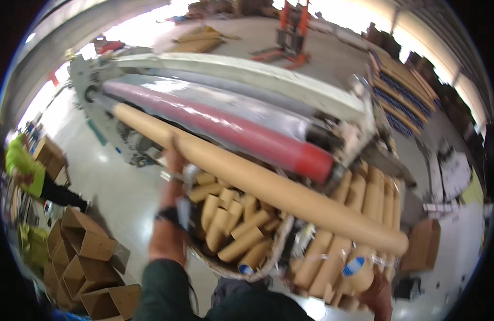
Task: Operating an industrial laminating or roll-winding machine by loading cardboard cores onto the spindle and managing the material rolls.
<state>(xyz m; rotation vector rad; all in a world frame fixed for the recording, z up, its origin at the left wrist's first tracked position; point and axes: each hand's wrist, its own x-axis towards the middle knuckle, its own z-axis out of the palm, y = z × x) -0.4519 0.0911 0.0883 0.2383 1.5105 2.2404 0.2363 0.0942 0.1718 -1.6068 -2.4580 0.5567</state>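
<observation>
A long tan cardboard tube (268, 190) lies slantwise along the front of a roller machine, its near end out to the right. My left hand (175, 156) grips it from below, left of its middle, with fingers up against its side. At the lower right, my right hand (376, 294) is closed on a short cardboard tube (360, 279) with a blue round label (354, 266); some of its fingers are hidden. Below the long tube, a round bin (282, 243) holds several short tube pieces (233, 216). Beside the bin lie several longer cardboard tubes (324, 249), partly in clear film.
Behind the long tube, the machine carries a red roll (247, 131) under a pale beam (268, 69). Open cartons (89, 241) stand at lower left, near a person in a bright green top (26, 163). An orange pallet stacker (291, 35) stands far back.
</observation>
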